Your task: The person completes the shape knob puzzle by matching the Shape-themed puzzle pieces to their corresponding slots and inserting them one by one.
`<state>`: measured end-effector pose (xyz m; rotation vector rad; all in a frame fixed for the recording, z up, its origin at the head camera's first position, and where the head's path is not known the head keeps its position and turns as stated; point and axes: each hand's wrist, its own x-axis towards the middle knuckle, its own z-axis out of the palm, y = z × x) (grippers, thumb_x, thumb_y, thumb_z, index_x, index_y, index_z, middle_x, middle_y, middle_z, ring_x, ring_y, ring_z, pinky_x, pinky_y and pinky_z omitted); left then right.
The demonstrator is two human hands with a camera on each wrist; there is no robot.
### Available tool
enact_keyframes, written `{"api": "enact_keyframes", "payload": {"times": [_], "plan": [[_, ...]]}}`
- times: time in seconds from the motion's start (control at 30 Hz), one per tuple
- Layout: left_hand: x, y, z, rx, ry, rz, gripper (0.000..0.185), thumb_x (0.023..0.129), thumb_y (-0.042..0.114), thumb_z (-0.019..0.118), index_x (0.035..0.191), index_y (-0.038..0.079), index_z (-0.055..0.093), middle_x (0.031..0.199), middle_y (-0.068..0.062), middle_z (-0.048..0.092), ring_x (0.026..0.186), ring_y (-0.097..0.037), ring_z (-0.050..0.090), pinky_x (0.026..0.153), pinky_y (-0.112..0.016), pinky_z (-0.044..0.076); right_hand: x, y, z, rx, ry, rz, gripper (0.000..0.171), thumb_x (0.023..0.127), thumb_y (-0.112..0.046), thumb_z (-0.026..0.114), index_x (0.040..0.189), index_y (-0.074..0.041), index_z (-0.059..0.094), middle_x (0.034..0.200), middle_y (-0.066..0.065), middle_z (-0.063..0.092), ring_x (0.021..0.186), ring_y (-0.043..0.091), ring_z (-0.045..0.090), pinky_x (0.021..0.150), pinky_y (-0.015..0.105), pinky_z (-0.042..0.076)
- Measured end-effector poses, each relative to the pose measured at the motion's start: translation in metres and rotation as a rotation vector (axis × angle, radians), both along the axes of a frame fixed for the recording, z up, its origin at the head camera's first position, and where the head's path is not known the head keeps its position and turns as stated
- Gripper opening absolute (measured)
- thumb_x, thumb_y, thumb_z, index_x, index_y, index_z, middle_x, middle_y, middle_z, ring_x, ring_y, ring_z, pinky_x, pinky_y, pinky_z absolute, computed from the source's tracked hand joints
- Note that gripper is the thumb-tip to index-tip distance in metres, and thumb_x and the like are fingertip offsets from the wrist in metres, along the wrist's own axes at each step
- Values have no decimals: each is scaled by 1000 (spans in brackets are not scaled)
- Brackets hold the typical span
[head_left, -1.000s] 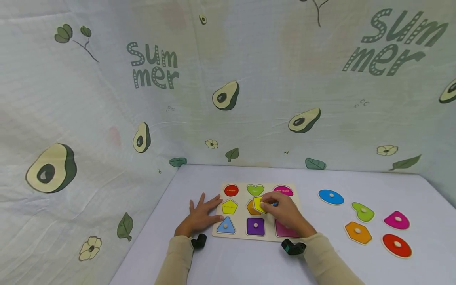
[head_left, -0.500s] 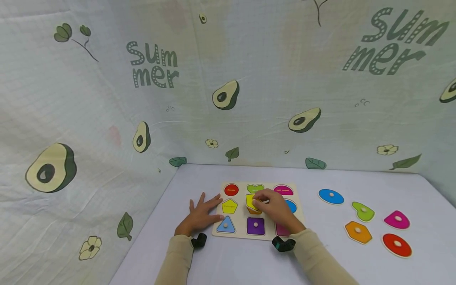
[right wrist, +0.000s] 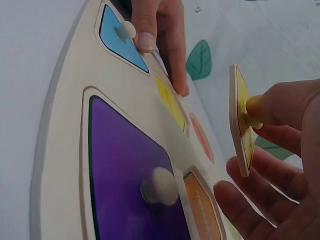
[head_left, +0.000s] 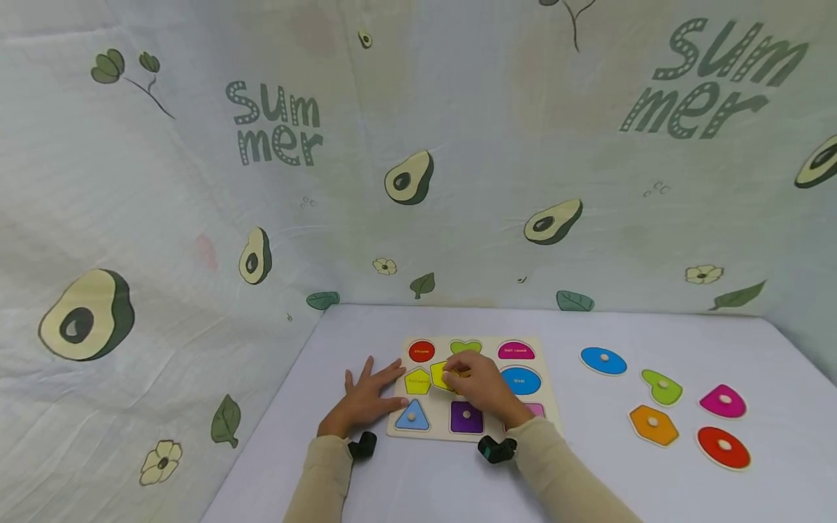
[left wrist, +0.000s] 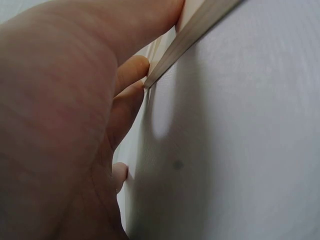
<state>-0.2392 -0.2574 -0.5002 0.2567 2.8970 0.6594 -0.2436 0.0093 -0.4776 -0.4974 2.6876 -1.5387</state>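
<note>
Right hand (head_left: pixel 480 385) pinches yellow piece (right wrist: pixel 241 120) by peg above board (head_left: pixel 399 428); we judge it light, stiff. Left hand (head_left: pixel 362 399) flat, steadying board's left edge.

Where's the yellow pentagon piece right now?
In the head view the yellow pentagon piece is pinched by its peg in the right hand, held above the puzzle board, just right of the yellow pentagon slot in the middle row.
</note>
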Motion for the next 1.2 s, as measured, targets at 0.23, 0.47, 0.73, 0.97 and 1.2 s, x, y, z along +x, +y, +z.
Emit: {"api": "enact_keyframes", "payload": {"times": [0.23, 0.47, 0.73, 0.97, 1.2], "plan": [[1, 0, 1, 0, 15, -13, 78, 83, 66, 66, 150, 31, 49, 160, 10, 34, 152, -41, -1, 109, -72, -15, 0, -16, -3, 44, 6, -10, 11, 90, -23, 74, 101, -21, 75, 117, 1, 67, 111, 24, 59, 93, 46, 54], [2, 0, 2, 9, 9, -35, 78, 84, 66, 66, 151, 29, 48, 161, 8, 34, 152, -42, -1, 108, -73, -15, -2, -25, -5, 70, 7, -8, 13, 90, -23, 74, 103, -19, 75, 113, 0, 68, 102, 20, 59, 90, 42, 55], [1, -3, -1, 8, 26, -35, 77, 84, 66, 66, 150, 30, 49, 160, 9, 34, 152, -42, 0, 108, -73, -15, -9, -37, -8, 145, 45, 23, 14, 89, -24, 75, 101, -16, 76, 108, 0, 68, 103, 21, 60, 92, 44, 52], [0, -3, -2, 10, 37, -30, 77, 84, 65, 66, 150, 30, 49, 160, 10, 35, 152, -42, 0, 108, -73, -15, -12, -47, -14, 227, 116, 32, 12, 88, -24, 76, 96, -16, 76, 109, 2, 69, 109, 25, 62, 98, 46, 51], [-1, -3, -5, 10, 41, -28, 77, 84, 66, 67, 149, 30, 50, 160, 10, 35, 152, -42, 0, 108, -73, -15, -13, -53, -13, 312, 149, 19, 13, 87, -26, 77, 95, -16, 78, 106, 3, 69, 107, 24, 62, 97, 43, 51]]}}
